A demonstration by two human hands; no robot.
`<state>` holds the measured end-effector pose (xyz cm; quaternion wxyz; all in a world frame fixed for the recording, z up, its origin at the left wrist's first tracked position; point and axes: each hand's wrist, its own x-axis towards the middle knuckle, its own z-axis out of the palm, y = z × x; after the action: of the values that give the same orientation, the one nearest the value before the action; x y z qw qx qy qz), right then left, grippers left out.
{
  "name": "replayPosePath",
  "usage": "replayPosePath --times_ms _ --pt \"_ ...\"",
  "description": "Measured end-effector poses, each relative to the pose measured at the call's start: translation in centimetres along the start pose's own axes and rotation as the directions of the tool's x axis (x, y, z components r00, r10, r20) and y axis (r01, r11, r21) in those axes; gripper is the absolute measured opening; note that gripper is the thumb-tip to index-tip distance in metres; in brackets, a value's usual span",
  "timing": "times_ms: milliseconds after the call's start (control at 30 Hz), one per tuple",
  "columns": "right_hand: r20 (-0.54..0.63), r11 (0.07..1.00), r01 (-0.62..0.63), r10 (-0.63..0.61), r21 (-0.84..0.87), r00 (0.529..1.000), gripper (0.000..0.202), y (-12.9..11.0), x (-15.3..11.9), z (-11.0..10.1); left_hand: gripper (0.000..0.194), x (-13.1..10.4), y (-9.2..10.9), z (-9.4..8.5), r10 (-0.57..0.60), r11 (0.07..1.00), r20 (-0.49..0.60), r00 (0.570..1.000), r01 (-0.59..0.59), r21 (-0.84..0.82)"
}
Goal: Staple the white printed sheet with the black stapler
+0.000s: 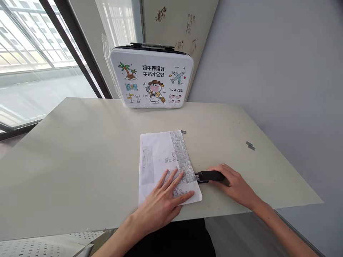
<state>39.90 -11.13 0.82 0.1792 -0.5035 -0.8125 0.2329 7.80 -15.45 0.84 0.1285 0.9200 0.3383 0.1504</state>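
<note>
White printed paper (160, 142) lies on the table, and rows of metal staples (182, 153) cover its right side from the top down to near the lower right corner. My left hand (167, 200) rests flat on the lower part of the paper with its fingers spread. My right hand (232, 182) is wrapped round a black stapler (210, 175). The stapler's front end meets the paper's right edge, just beside the lowest staples. Whether its jaws are pressed together on the paper is hard to make out. My palm and fingers hide the stapler's rear.
Strips of loose staples (250, 145) lie at the right of the table (93, 160), and another strip (183, 132) touches the paper's top right corner. A white cartoon-printed case (152, 76) in plastic wrap stands at the back. A grey wall (268, 64) borders the right side.
</note>
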Motion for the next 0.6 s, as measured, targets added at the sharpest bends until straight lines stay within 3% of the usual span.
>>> replayPosePath --times_ms 133,300,367,600 --pt "-0.073 0.991 -0.116 0.121 0.066 0.99 0.033 1.5 -1.4 0.1 0.059 -0.8 -1.1 -0.9 -0.008 1.0 -0.019 1.0 0.009 0.027" --pt "-0.118 0.959 -0.236 0.255 0.159 0.96 0.036 2.7 -2.9 0.4 0.064 -3.5 -4.8 -2.4 -0.198 0.966 -0.117 0.973 0.214 0.146" --pt "-0.142 0.949 -0.248 0.277 0.194 0.95 0.038 2.9 -3.2 0.5 0.065 -4.7 -5.8 -2.7 -0.217 0.955 -0.118 0.969 0.236 0.18" --pt "-0.19 0.944 -0.228 0.276 0.24 0.942 0.037 2.8 -3.2 0.8 0.067 -6.1 -4.5 -2.3 -0.188 0.954 -0.084 0.979 0.203 0.221"
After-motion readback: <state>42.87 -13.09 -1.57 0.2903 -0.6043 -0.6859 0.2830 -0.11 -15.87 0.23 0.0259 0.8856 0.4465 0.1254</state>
